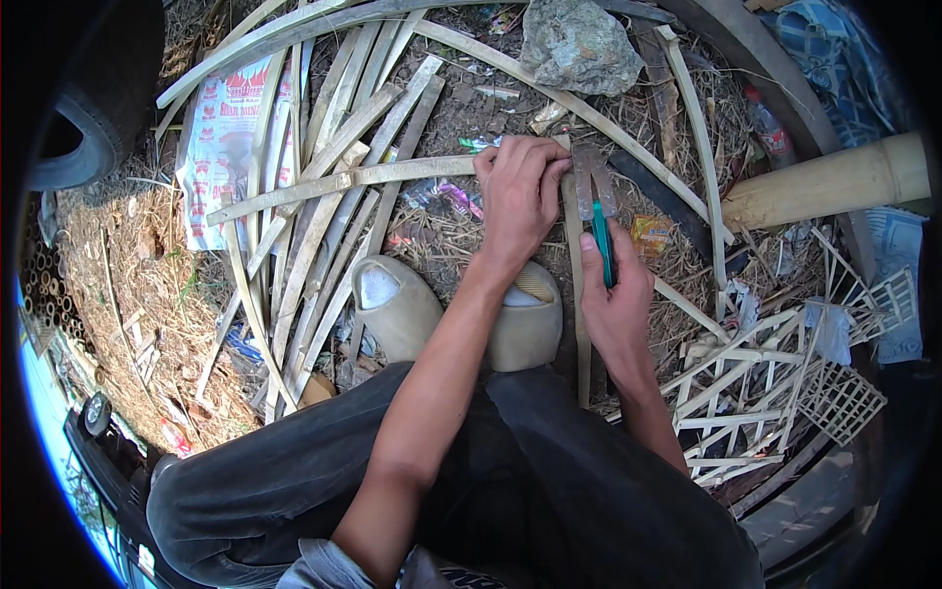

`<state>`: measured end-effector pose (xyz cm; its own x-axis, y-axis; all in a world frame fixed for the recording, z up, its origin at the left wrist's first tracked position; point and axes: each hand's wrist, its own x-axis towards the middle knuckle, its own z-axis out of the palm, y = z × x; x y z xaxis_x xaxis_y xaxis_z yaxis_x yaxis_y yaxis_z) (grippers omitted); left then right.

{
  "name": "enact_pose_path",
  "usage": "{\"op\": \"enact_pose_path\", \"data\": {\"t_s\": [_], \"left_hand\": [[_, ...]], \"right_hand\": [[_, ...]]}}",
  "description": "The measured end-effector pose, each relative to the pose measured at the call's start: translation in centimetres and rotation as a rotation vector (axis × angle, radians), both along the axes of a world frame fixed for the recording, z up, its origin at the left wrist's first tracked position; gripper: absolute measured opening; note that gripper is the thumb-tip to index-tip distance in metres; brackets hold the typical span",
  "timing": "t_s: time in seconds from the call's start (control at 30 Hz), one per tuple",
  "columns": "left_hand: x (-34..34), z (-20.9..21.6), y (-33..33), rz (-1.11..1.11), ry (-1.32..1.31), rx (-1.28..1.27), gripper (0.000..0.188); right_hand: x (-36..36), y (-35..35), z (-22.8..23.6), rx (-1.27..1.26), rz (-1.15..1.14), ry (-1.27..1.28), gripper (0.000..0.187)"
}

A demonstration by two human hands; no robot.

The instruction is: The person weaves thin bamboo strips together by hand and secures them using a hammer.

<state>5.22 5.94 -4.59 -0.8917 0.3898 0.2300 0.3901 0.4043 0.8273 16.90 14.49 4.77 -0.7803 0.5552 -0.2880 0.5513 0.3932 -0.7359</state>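
My left hand (518, 191) pinches the bamboo strip (579, 294); my right hand (613, 294) grips the green-handled knife (597, 211) closed. Blade sits just beside my left fingers; a slip along the grain could likely cut them.

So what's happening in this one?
A person crouches over a pile of bamboo strips on straw-covered ground. The left hand presses a strip down. The right hand grips a green-handled knife, blade set against an upright strip. A finished lattice lies to the right.
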Motion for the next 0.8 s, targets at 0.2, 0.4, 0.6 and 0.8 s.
{"op": "enact_pose_path", "data": {"t_s": [0.2, 0.4, 0.6, 0.8], "left_hand": [[-0.1, 0.0, -0.1, -0.021, 0.006, -0.04, 0.017], [-0.1, 0.4, -0.2, -0.05, -0.001, -0.071, 0.016], [-0.1, 0.2, -0.4, -0.036, -0.003, -0.037, 0.014], [-0.1, -0.1, -0.3, -0.012, 0.006, 0.021, 0.013]], "right_hand": [[1.0, 0.6, -1.4, -0.352, -0.173, -0.049, 0.031], [2.2, 1.1, -0.3, -0.41, -0.242, 0.022, 0.031], [2.7, 1.1, -0.2, -0.164, -0.062, -0.081, 0.033], [1.9, 0.2, 0.7, -0.041, 0.007, -0.089, 0.033]]}}
